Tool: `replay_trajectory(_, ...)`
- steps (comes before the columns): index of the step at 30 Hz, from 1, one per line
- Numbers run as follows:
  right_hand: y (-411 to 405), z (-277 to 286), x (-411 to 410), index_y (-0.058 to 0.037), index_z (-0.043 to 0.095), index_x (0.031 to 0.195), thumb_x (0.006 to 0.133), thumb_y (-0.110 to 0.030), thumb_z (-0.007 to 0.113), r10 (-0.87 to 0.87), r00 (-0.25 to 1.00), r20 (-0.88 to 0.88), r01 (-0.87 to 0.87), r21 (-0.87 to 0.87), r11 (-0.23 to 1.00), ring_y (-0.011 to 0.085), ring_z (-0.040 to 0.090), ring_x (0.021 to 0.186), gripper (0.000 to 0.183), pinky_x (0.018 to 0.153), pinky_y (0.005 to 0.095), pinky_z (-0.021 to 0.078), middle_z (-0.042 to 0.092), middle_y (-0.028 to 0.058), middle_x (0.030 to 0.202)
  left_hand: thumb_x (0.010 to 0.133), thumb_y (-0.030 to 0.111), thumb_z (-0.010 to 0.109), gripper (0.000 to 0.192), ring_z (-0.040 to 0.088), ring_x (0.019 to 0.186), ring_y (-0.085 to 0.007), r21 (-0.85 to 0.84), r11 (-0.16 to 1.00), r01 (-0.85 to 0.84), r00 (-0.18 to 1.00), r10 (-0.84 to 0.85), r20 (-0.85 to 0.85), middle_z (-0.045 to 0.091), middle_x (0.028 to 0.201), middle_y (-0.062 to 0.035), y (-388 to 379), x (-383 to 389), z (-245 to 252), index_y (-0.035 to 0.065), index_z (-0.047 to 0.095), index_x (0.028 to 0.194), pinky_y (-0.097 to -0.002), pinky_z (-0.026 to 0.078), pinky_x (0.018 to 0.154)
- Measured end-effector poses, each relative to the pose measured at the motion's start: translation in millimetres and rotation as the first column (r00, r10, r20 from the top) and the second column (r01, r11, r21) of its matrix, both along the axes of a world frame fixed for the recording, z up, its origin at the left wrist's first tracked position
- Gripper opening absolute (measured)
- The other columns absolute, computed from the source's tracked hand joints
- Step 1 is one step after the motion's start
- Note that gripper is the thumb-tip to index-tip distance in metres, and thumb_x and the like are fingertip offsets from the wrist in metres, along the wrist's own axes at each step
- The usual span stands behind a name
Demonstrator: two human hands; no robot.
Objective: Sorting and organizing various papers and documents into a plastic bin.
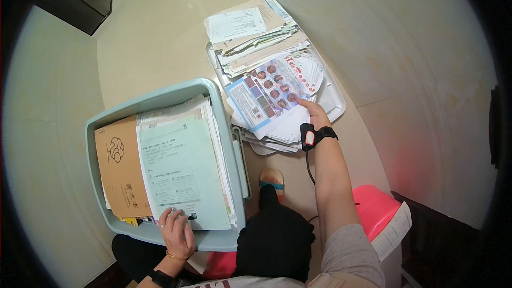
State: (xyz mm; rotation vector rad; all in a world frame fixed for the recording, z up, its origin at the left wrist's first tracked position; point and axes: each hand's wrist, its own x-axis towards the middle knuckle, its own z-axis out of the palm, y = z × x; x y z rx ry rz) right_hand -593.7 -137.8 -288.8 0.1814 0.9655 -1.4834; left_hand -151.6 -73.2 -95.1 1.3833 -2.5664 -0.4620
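My left hand (176,232) rests with bent fingers on the lower edge of a pale green printed sheet (180,176), and nothing shows in its grasp. That sheet tops a paper stack inside a light blue-green plastic bin (90,156), beside a brown paper-covered booklet (120,168). My right hand (314,112) grips the edge of a colourful printed leaflet (276,88), thumb on top and fingers hidden beneath. The leaflet lies over loose white papers (288,126) on a white plastic lid (338,100). Above it are piled brown-covered booklets and papers (260,48).
A wire handle (243,164) is on the bin's right side. My sandalled foot (272,178) is between bin and lid. At the lower right stands a pink plastic object (372,208) with a paper (394,230) hanging over it. Tiled walls (420,100) flank the floor; a dark cabinet (80,0) stands at upper left.
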Motion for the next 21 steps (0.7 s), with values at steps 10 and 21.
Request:
replay_trajectory(10, 0.4, -9.1, -0.6, 0.0044, 0.055, 0.099, 0.069, -0.007, 0.064, 0.003, 0.988, -0.154, -0.007, -0.027, 1.0, 0.0226, 0.059, 0.082, 0.034, 0.072, 0.0319, 0.0472, 0.059, 0.012, 0.093, 0.066, 0.004, 0.05, 0.018, 0.042, 0.096, -0.0385, -0.034, 0.999, -0.005, 1.0, 0.004, -0.024, 0.053, 0.091, -0.0169, 2.5, -2.3, -1.3, -0.0003, 0.055, 0.083, -0.0434, 0.033, 0.086)
replay_trajectory(21, 30.4, 15.7, -2.0, 0.004, 0.05, 0.107, 0.069, 0.002, 0.058, -0.105, 0.988, -0.112, 0.098, -0.066, 0.993, 0.0251, 0.057, 0.086, 0.039, 0.077, 0.0354, 0.0463, 0.057, 0.0128, 0.1, 0.065, 0.004, 0.05, 0.018, 0.043, 0.095, -0.0379, -0.062, 0.998, -0.006, 0.999, 0.003, -0.038, 0.053, 0.091, -0.0169, -3.9, -3.1, -1.9, -0.0002, 0.055, 0.082, -0.0428, 0.033, 0.085)
